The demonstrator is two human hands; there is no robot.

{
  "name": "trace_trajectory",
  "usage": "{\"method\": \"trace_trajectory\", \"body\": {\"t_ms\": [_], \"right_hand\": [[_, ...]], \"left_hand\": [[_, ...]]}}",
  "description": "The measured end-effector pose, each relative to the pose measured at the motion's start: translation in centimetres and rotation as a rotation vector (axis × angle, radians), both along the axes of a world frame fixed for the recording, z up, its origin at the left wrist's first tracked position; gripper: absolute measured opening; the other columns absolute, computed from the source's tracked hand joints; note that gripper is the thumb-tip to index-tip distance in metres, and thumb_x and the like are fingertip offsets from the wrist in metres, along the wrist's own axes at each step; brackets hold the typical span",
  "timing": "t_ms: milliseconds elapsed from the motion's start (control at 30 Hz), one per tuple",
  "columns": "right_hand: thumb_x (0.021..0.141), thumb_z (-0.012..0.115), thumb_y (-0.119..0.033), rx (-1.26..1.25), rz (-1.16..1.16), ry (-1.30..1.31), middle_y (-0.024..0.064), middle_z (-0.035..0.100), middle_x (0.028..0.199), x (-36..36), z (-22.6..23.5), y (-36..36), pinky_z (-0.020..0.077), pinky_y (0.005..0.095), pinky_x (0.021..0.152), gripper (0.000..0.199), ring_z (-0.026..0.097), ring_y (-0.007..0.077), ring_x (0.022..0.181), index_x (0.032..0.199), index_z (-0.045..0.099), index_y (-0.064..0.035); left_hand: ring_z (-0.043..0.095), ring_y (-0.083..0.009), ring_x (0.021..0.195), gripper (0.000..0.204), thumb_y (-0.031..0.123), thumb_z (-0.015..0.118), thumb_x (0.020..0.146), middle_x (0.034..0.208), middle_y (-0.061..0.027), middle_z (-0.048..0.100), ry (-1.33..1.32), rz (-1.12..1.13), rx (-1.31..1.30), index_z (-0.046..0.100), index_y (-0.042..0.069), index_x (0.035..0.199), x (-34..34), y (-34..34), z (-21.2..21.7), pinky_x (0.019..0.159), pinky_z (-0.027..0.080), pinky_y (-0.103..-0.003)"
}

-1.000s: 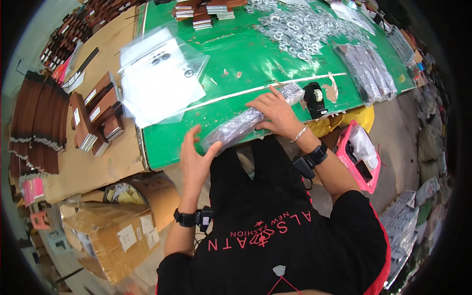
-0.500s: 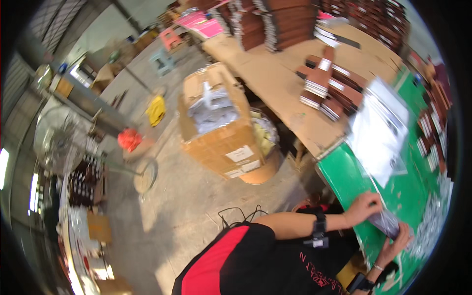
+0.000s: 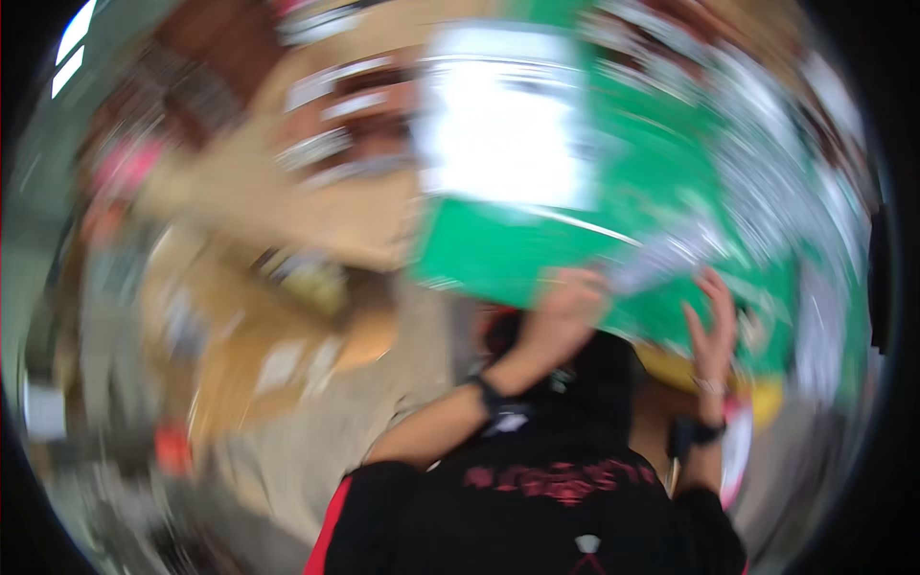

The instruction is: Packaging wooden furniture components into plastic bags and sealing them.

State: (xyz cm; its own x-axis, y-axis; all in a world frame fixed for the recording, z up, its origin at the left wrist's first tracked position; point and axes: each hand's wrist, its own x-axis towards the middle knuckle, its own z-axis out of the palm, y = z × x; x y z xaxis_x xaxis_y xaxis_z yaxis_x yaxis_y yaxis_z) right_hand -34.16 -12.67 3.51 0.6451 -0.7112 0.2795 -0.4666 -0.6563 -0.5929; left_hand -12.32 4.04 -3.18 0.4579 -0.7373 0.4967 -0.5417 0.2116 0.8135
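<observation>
The green desk (image 3: 498, 254) fills the upper right, heavily smeared by motion blur. A pale, silvery packet (image 3: 661, 261) lies across its near edge, between both hands. The left hand (image 3: 565, 311) is curled shut at the packet's left end, apparently gripping it. The right hand (image 3: 714, 321) stands just right of the packet, fingers spread open; contact is too blurred to tell.
</observation>
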Motion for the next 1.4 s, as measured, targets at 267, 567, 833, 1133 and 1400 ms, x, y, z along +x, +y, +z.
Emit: {"method": "trace_trajectory", "body": {"t_ms": [267, 567, 833, 1133, 1400], "right_hand": [[0.088, 0.072, -0.008, 0.176, -0.7, -0.436, 0.0043, 0.065, 0.107, -18.6, -0.8, 1.9, 0.0529, 0.0294, 0.083, 0.032, 0.063, 0.0125, 0.091, 0.117, 0.062, -0.0027], [0.079, 0.08, -0.019, 0.021, -0.531, -0.15, 0.0068, 0.065, 0.097, -14.4, -1.9, 0.7, 0.0489, 0.034, 0.086, 0.043, 0.063, 0.0198, 0.092, 0.115, 0.06, -0.0053], [0.077, 0.083, -0.027, 0.134, -0.721, -0.127, 0.0024, 0.065, 0.071, -11.9, -3.1, -1.0, 0.049, 0.031, 0.064, 0.044, 0.064, 0.0149, 0.066, 0.107, 0.059, -0.0068], [0.087, 0.074, -0.014, 0.402, -0.603, -0.492, -0.0019, 0.059, 0.07, -13.4, -1.8, 1.1, 0.0406, 0.0219, 0.058, 0.03, 0.054, 0.005, 0.064, 0.111, 0.058, -0.0042], [0.094, 0.067, -0.014, 0.647, -0.635, -0.765, -0.0078, 0.057, 0.081, -15.3, -5.4, 5.2, 0.0326, 0.0183, 0.06, 0.024, 0.046, -0.0008, 0.07, 0.116, 0.06, -0.0061]], "left_hand": [[0.052, -0.0325, 0.123, 0.006, 0.006, 0.071, 0.087, 0.14, -0.0164, 0.049, 0.073, 0.044, 0.133, 0.067, 0.001, 0.086, -0.7, 0.3, 2.0, 0.102, 0.042, -0.042], [0.059, -0.0162, 0.109, 0.011, 0.008, 0.069, 0.091, 0.143, -0.0147, 0.052, 0.337, 0.007, 0.252, 0.065, 0.0, 0.084, 0.1, 0.3, 2.5, 0.074, 0.05, -0.024], [0.058, -0.0097, 0.097, 0.01, 0.006, 0.071, 0.089, 0.138, -0.0119, 0.055, 0.368, 0.019, 0.24, 0.065, 0.002, 0.082, -0.1, 0.2, 2.2, 0.067, 0.045, -0.021], [0.057, -0.0145, 0.108, 0.011, 0.01, 0.071, 0.09, 0.138, -0.011, 0.055, 0.394, 0.049, 0.27, 0.066, 0.003, 0.084, -0.2, -0.1, 2.0, 0.08, 0.047, -0.026], [0.055, -0.0183, 0.118, 0.01, 0.012, 0.069, 0.092, 0.138, -0.013, 0.055, 0.356, 0.057, 0.283, 0.067, 0.003, 0.088, -0.3, 0.2, 2.1, 0.089, 0.047, -0.031]]}}
